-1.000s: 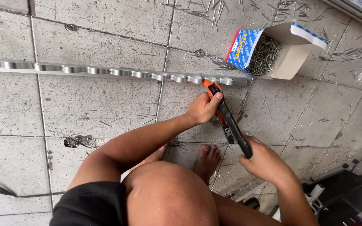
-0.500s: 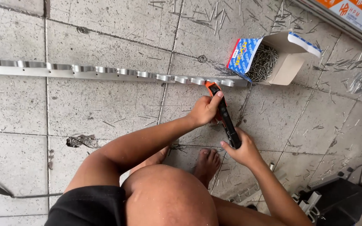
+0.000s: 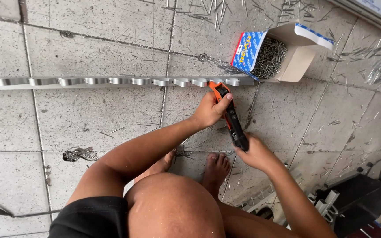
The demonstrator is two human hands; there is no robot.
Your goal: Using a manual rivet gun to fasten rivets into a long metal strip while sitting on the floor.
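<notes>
Rivet gun (image 3: 229, 115), orange head and black handles, nose on the scalloped metal strip (image 3: 111, 81) lying on the tiled floor (image 3: 89, 119). Left hand (image 3: 210, 110) clenched round the head, right hand (image 3: 254, 152) fingers grasping the handle ends. Open cardboard box (image 3: 287, 57), blue printed flap, full of rivets (image 3: 267, 55), just beyond.

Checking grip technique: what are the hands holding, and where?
Both hold an orange-and-black rivet tool: left hand near its orange head, right hand at the black handle ends.
</notes>
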